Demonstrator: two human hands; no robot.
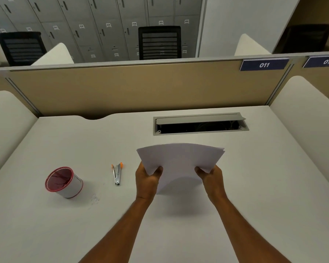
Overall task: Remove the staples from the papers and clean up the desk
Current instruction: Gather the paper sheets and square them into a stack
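Head view. A stack of white papers (180, 162) is held above the white worktop (254, 186), near its middle, bowed upward in an arch, with a shadow on the surface beneath. The left hand (147, 178) grips the stack's left near edge, thumb on top and fingers curled beneath. The right hand (210, 176) grips the right near edge in the same manner. Both forearms extend in from the bottom of the frame.

To the left of the papers, apart from them, a metal staple remover (117, 173) with orange tips lies flat on the worktop. Further left stands a white cup (64, 182) with a red rim, tilted in this wide-angle view; its contents cannot be made out. Behind the papers, a cable tray (200, 123) set in the worktop has its grey lid raised. A tan partition (122, 88) carries a blue plate marked 011 (264, 64).
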